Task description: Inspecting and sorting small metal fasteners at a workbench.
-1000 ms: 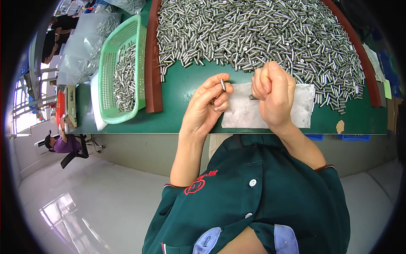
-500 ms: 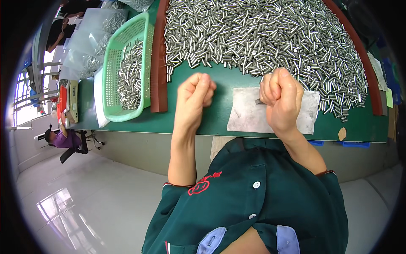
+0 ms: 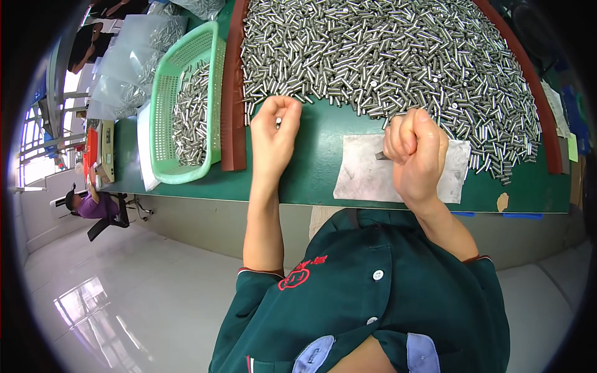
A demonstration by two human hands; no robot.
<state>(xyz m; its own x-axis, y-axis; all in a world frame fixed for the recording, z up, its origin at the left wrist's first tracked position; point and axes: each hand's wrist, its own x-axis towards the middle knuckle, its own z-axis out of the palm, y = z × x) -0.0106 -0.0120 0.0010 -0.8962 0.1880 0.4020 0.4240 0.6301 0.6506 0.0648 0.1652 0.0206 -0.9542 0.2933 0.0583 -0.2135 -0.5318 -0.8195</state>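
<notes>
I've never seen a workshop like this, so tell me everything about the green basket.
The pale green basket looks like plastic: oblong, round-cornered, with a smooth rim and small wall holes. It stands upright on the green table, just left of a red-brown strip, partly filled with loose shiny metal pins. Neither the left hand nor the right hand touches it.

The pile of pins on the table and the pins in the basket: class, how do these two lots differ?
The table pile is far larger; the basket lot is much smaller.
The table pile spreads over the green tabletop between two red-brown rails; the basket lot sits within the pale green walls of a perforated basket, left of the table pile.
Both are jumbled heaps of short, shiny metal pins.
</notes>
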